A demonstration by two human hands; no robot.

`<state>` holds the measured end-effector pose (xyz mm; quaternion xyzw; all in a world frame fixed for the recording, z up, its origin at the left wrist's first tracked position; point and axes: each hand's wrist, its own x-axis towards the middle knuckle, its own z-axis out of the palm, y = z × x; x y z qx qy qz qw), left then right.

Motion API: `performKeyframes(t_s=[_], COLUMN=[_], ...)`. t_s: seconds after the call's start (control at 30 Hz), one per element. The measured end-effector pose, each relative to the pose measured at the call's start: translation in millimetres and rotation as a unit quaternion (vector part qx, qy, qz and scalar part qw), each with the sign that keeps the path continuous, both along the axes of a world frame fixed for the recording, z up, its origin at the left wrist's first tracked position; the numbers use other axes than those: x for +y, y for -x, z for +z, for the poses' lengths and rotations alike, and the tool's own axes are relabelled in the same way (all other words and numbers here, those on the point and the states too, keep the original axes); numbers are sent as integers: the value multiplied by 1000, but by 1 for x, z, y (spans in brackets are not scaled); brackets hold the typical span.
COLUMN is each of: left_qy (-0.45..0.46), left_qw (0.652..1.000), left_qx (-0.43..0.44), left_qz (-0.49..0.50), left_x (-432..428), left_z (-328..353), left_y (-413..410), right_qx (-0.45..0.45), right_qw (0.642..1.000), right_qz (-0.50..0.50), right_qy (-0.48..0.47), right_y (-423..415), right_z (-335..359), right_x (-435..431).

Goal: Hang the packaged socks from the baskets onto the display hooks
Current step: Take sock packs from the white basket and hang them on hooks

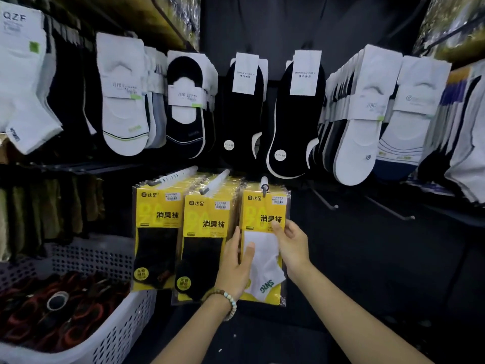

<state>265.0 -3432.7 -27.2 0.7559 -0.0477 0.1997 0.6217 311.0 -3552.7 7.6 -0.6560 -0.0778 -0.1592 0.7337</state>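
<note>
A yellow sock pack (258,206) with a white sock inside is held by both hands, near the middle of the view. Its left edge is gripped by the left hand (236,264), with the thumb laid on the front and the fingers tucked behind. Its right edge is gripped by the right hand (291,245), with the thumb pressed on the yellow card. The top of the pack is hung on the right hook (264,186), whose dark tip is seen poking out in front. Just to the left, two more yellow packs with black socks are hung: one on the middle hook (215,179) and one on the left hook (170,177). A bead bracelet (228,300) is worn on the left wrist. A white basket (105,258) full of holes is set at the near left, and dark red and black things (65,311) are piled inside it. Farther back, a row of white and black socks (244,109) is hung across the wall. Two thin hooks (325,200) are seen at the right, low down.
</note>
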Motion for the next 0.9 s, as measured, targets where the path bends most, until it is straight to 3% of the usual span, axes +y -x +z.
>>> performKeyframes(t_s=[0.4,0.73,0.9], left_qy=[10,-90,-131], left_qw=[999,985,956], left_qx=[26,140,238], left_qz=[17,-52,-108], left_x=[-10,7,-12], left_z=[-8,-72,-143], left_y=[-47,60,136], right_qx=[66,163,282], right_qw=[996,970,916], right_qz=[-56,12,46], right_qy=[38,180,281], right_y=[-41,87,164], right_z=[-9,-73,-156], right_x=[-11,-103,-153])
